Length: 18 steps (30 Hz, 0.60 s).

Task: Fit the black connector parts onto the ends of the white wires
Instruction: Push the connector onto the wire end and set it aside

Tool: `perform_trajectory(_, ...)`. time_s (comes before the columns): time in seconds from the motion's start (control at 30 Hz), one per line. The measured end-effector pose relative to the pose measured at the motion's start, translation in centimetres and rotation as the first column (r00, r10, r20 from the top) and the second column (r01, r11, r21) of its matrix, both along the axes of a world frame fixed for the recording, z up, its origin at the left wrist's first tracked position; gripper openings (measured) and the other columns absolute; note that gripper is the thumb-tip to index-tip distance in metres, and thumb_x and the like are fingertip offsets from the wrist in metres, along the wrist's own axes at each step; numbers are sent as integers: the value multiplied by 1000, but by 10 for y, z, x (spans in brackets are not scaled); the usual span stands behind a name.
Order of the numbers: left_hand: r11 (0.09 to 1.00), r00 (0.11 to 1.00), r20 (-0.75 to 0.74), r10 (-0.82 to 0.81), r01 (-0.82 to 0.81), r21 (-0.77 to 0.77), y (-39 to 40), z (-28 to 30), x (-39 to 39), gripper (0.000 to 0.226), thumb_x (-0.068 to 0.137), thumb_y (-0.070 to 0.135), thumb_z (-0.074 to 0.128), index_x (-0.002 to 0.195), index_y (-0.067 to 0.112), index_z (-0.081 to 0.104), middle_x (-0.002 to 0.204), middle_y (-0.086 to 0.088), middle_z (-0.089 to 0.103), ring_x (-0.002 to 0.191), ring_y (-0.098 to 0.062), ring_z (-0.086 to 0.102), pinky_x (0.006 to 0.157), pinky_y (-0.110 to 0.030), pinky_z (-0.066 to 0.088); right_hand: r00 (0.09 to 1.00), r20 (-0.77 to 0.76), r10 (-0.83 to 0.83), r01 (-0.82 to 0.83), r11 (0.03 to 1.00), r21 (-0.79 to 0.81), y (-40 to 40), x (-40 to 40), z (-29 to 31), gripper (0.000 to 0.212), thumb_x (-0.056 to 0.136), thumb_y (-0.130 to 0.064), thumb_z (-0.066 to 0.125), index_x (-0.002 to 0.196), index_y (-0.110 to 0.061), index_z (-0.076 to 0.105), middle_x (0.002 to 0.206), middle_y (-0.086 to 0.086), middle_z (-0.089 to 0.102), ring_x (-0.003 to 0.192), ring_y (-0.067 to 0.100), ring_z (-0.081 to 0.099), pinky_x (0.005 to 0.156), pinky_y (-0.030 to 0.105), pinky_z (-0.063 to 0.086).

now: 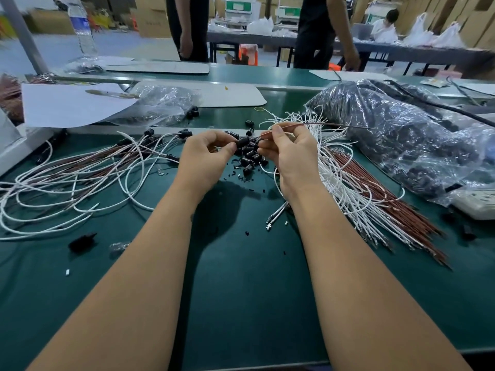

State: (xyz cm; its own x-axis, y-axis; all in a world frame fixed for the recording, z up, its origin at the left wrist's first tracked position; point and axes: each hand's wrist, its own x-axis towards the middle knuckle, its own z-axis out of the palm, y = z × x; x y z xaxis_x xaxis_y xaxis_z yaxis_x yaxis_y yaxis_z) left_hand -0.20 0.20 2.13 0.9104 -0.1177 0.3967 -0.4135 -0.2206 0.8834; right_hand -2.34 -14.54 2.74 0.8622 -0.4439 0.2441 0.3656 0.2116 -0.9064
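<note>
My left hand point(207, 153) pinches a black connector part point(243, 142) between thumb and fingers. My right hand point(288, 148) pinches a thin wire point(321, 125) whose end points at that connector; the wire runs off to the right and looks brownish-red. Under both hands lies a small pile of loose black connector parts point(250, 156). A bundle of white and brown wires point(356, 188) lies to the right. Wires fitted with black connectors point(80, 178) sprawl on the left.
A big clear bag of black parts point(401, 140) fills the right side, a smaller bag point(160, 103) sits at back left beside white paper point(72, 103). A water bottle point(83, 30) stands far left. A white power strip point(476, 204) lies at right. People stand behind the green table point(241, 263).
</note>
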Motion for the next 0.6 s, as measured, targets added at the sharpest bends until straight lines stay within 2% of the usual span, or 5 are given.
perform_trajectory(0.2, 1000, 1000, 9, 2, -2, 1, 0, 0, 2, 16, 89, 13, 66, 80, 27, 68, 61, 14, 56, 55, -9, 45, 55, -22, 41, 1000, 3, -14, 14, 999, -40, -1, 0, 1, 13, 97, -4, 51, 87, -11, 55, 71, 1, 67, 58, 12, 65, 58, 26, 55)
perform_trajectory(0.3, 1000, 1000, 18, 4, -4, 4, 0, 0, 2, 12, 88, 12, 66, 83, 22, 69, 60, 15, 55, 53, -7, 43, 53, -17, 39, 1000, 0, -14, 14, 997, -77, 0, 0, 1, 15, 97, -3, 51, 85, -12, 55, 72, 4, 66, 56, 12, 64, 57, 26, 54)
perform_trajectory(0.43, 1000, 1000, 20, 5, -5, 9, 0, 0, 3, 6, 88, 12, 66, 88, 16, 70, 63, 11, 55, 56, -9, 45, 56, -20, 41, 1000, 21, -2, 3, 999, -45, 0, -1, 2, 14, 97, -3, 51, 86, -11, 55, 70, 2, 67, 55, 12, 63, 56, 25, 54)
perform_trajectory(0.6, 1000, 1000, 26, 3, -3, 2, -1, -1, 2, 7, 88, 12, 67, 85, 19, 70, 62, 12, 57, 55, -7, 47, 56, -20, 41, 1000, -14, 2, -4, 986, -167, 2, -3, 1, 15, 95, -1, 53, 85, -12, 56, 75, 7, 66, 56, 11, 63, 57, 25, 54)
